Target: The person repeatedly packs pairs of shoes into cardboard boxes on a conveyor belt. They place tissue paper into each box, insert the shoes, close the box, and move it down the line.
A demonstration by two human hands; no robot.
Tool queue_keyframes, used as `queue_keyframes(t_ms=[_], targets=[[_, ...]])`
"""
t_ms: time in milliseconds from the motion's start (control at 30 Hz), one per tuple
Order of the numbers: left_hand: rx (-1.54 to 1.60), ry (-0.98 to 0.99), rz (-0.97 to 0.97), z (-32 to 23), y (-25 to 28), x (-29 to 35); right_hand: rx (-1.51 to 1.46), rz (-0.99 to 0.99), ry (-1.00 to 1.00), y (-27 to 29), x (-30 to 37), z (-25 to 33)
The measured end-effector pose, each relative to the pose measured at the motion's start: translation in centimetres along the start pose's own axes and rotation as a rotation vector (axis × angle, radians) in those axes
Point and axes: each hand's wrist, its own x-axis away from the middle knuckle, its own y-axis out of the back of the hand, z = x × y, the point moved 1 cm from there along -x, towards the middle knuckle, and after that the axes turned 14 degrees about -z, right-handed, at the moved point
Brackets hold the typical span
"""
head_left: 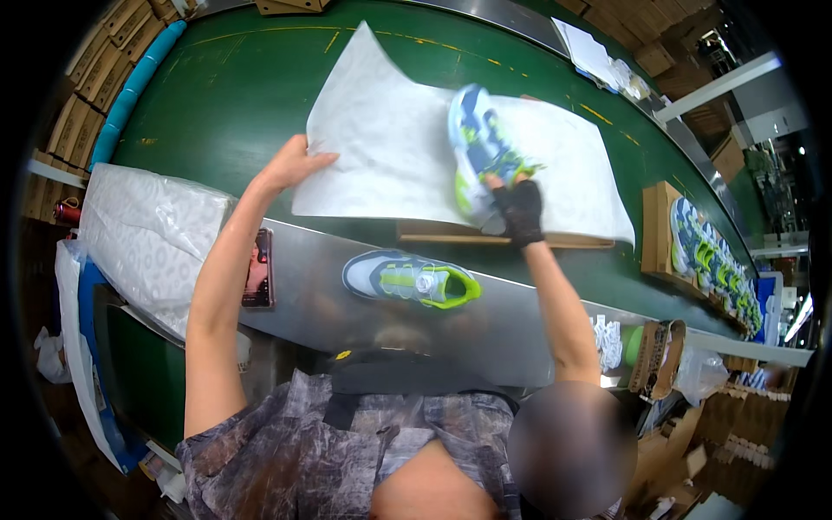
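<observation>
My left hand (299, 163) pinches the left edge of a large white sheet of tissue paper (381, 147), whose far left corner stands up. My right hand (520, 210), in a black fingerless glove, grips a blue, white and lime sneaker (477, 143) by one end. That sneaker is held over the paper, toe pointing away, and is slightly blurred. Below the paper shows the brown edge of a cardboard box (485, 238); the rest of the box is covered. A matching sneaker (412, 279) lies on the metal ledge (329, 338) nearer me, toe to the left.
A green conveyor belt (251, 87) runs beyond the ledge. On the left are a plastic-wrapped paper stack (152, 230) and a phone (259, 269). At the right, an open cardboard box (656, 225) stands by a row of similar sneakers (715, 260). Stacked cartons (104, 56) line the far left.
</observation>
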Motion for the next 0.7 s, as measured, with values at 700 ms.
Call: queue_keyframes(t_ms=[700], targets=[[-1.283, -0.476, 0.38, -1.0, -19.8, -0.9, 0.811, -0.208, 0.335, 4.8, 5.3, -5.2]])
